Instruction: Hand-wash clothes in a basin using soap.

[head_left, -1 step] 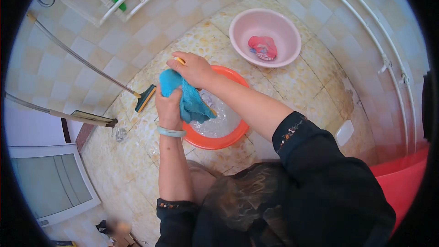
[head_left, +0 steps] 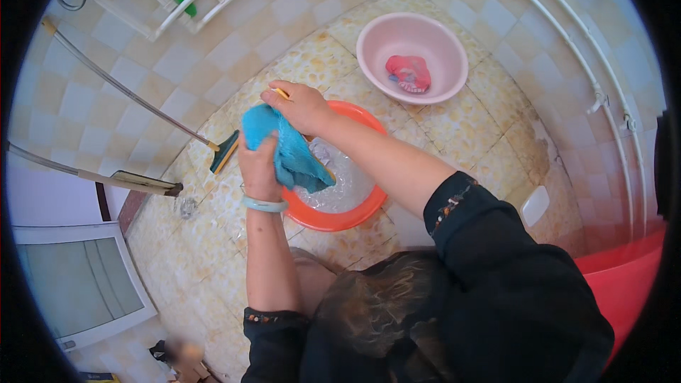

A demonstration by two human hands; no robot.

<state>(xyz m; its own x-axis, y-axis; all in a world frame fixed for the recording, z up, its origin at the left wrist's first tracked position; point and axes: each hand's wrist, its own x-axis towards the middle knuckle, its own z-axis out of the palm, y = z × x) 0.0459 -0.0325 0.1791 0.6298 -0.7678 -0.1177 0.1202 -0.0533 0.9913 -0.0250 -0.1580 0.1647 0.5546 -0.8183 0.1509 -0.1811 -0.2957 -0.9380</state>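
A blue towel point(head_left: 284, 149) is bunched between my two hands, above the left side of an orange-red basin point(head_left: 323, 221) with foamy, clear-looking water in it. My left hand point(head_left: 259, 167) grips the towel's near left part, its fingers partly hidden behind the cloth. Over the towel's upper end, my right hand point(head_left: 301, 108) is closed. A yellow edge shows at its fingers, and another bit of yellow shows at the towel's lower right corner; I cannot tell whether these belong to one thing. Something whitish lies in the water behind the towel.
A pink basin point(head_left: 369, 57) with a red cloth point(head_left: 409, 73) stands beyond, to the right. Left of my hands, a squeegee point(head_left: 225, 152) leans on the wall; another long-handled tool point(head_left: 135, 183) is nearer. A white dish point(head_left: 534, 206) lies right; a red tub point(head_left: 621, 276) sits lower right.
My left hand and the upper left part of the towel have shifted slightly left. My right hand keeps almost the same place over the towel.
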